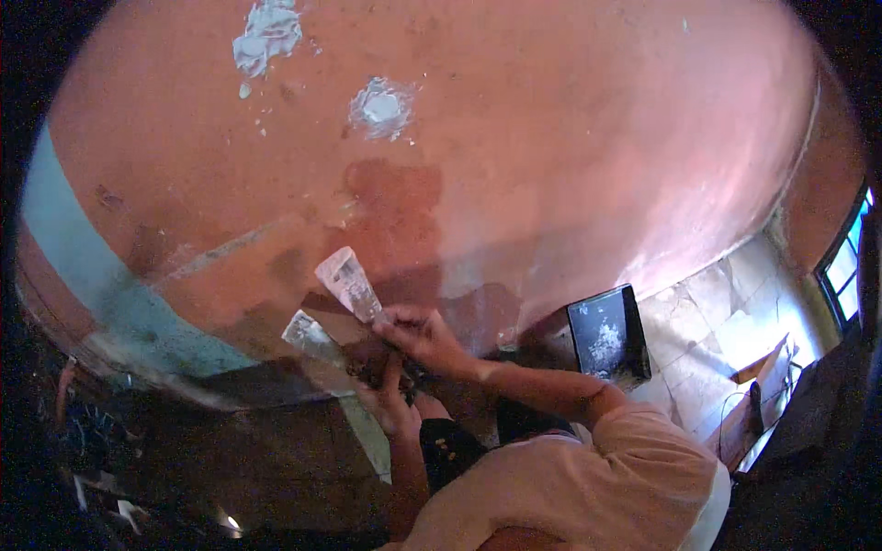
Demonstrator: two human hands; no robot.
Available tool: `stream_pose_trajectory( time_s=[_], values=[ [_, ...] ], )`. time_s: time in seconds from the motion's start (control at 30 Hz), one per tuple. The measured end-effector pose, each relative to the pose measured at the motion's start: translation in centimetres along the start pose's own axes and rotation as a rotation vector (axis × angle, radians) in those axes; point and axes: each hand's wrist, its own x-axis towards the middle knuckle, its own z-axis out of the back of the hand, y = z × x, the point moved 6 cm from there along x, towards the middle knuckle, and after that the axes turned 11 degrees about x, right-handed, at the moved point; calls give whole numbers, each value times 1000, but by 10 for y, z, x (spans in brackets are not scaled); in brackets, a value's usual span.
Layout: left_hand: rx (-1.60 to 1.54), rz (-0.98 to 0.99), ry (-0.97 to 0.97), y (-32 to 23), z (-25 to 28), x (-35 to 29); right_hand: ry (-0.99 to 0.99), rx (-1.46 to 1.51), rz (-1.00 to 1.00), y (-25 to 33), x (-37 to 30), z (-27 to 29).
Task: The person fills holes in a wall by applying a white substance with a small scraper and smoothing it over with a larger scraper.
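Observation:
My right hand (pixel 423 338) is closed round the handle of a putty knife (pixel 345 275), its wide blade smeared with whitish paste and pointing up toward the wall. Just below and to the left, my left hand (pixel 391 402) grips a second putty knife (pixel 310 334), whose blade also looks whitish. The two blades are apart, both in front of the orange-red wall (pixel 570 119). Higher on that wall are two rough patches of white filler, a larger patch (pixel 266 37) at the upper left and a rounder patch (pixel 381 108) nearer the middle.
A black tray (pixel 588 340) with white residue lies on the tiled floor (pixel 684 358) to my right. Farther right are a wooden object (pixel 758 404) and a bright window (pixel 843 266). A pale blue-green band (pixel 83 220) crosses the wall at left; dark clutter (pixel 101 441) sits below it.

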Motion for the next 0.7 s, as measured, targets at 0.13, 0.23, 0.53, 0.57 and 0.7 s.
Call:
stream_pose_trajectory(
  time_s=[0.13,0.23,0.53,0.57,0.7],
  values=[
    [233,15,-121,18,7,0,39,-107,204,-2,-9,15],
    [107,273,-251,2,-3,-3,42,-68,206,44,7,17],
    [145,17,127,-70,-20,-10,177,-866,508,288,72,25],
    [106,25,172,-87,-29,-10,194,-954,535,299,77,28],
    [57,-3,161,-81,-33,-6,214,-1011,496,287,78,13]
  ],
)
